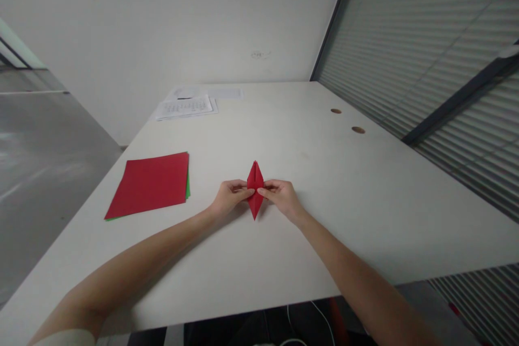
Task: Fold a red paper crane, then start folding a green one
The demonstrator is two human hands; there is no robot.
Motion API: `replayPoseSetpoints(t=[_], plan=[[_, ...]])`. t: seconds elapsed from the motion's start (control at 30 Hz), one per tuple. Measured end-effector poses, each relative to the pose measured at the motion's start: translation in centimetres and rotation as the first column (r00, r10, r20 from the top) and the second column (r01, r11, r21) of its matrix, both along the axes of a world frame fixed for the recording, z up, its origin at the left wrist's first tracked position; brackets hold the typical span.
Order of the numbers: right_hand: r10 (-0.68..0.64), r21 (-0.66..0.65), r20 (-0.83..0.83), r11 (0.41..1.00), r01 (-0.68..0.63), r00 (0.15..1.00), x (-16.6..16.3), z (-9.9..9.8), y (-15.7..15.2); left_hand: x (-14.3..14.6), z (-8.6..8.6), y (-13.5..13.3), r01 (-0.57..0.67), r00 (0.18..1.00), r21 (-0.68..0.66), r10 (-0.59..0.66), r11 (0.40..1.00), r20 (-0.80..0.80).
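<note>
A folded red paper piece [255, 179], a narrow diamond with points at top and bottom, lies on the white table [324, 216] in the middle of the view. My left hand [230, 197] pinches its left side with curled fingers. On the other side, my right hand [281, 197] pinches the right edge the same way. The fingertips of both hands nearly meet at the paper's middle.
A stack of flat red sheets [151, 184] with a green sheet showing beneath lies to the left. Printed white papers [185, 107] sit at the far edge by the wall. Two round holes [358, 130] are in the tabletop at right, near a blinds-covered glass wall.
</note>
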State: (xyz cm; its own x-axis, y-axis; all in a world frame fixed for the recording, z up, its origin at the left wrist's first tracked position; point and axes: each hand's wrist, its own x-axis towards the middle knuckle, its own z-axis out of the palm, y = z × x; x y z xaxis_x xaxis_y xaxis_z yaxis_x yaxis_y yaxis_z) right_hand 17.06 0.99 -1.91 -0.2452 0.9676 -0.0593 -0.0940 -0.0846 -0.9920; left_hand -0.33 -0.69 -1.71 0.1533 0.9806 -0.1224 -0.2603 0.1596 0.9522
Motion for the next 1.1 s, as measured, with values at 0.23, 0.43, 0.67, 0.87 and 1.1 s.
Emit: replayPoseSetpoints(t=[0.23, 0.43, 0.67, 0.87, 1.1], plan=[[0.066, 0.127, 0.121, 0.989, -0.081, 0.990, -0.2, 0.2, -0.4, 0.0, 0.3, -0.1, -0.006, 0.999, 0.079, 0.008, 0.997, -0.032], [0.074, 0.192, 0.169, 0.976, -0.107, 0.983, 0.1, 0.1, -0.3, -0.1, 0.4, -0.3, 0.011, 1.000, 0.054, -0.010, 0.998, -0.023], [0.069, 0.104, 0.150, 0.991, -0.085, 0.986, 0.1, 0.1, -0.3, 0.1, 0.4, -0.3, -0.001, 1.000, 0.051, 0.001, 0.999, -0.003], [0.082, 0.053, 0.122, 0.995, -0.089, 0.989, 0.2, 0.7, -0.5, 0.1, 0.2, -0.3, 0.022, 0.999, 0.074, -0.019, 0.997, -0.039], [-0.066, 0.168, 0.194, 0.985, 0.033, 0.979, 0.1, 0.5, -0.4, 0.5, 0.6, -1.4, -0.128, 0.909, 0.477, 0.296, 0.870, -0.295]])
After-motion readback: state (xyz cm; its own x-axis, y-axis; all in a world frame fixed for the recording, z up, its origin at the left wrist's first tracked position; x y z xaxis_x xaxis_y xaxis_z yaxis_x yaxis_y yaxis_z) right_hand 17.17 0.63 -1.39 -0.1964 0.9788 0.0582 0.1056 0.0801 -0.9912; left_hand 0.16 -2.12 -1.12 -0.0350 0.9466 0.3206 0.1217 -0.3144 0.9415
